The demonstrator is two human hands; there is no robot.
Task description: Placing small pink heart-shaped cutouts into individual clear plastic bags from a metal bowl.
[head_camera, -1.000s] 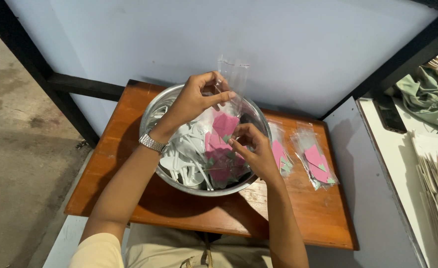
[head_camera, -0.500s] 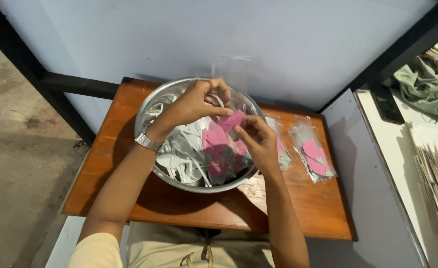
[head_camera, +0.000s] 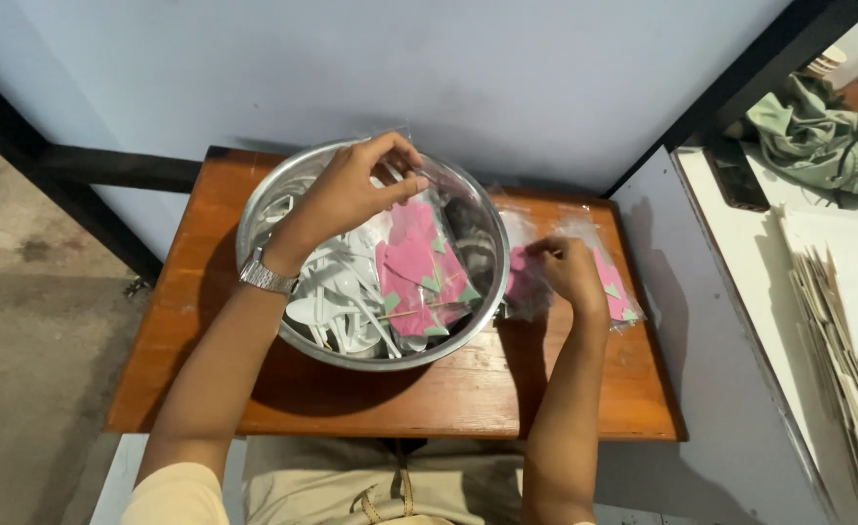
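Over the steel bowl [head_camera: 371,255] at centre frame, your left hand [head_camera: 351,190] pinches a clear plastic bag [head_camera: 429,190] above pink cutouts [head_camera: 414,267] and white spoons [head_camera: 337,292]. Right of the bowl, your right hand [head_camera: 570,267] presses fingertips on filled packets [head_camera: 604,272] lying on the wooden table [head_camera: 400,399]; grey cloth [head_camera: 818,131] sits upper right.

Bare forearms, a silver metal wristwatch [head_camera: 266,276] on the left wrist, beige sleeve [head_camera: 176,494].

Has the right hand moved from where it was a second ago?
Yes. The right hand has left the steel bowl and gone right, onto the clear packets on the wooden table.
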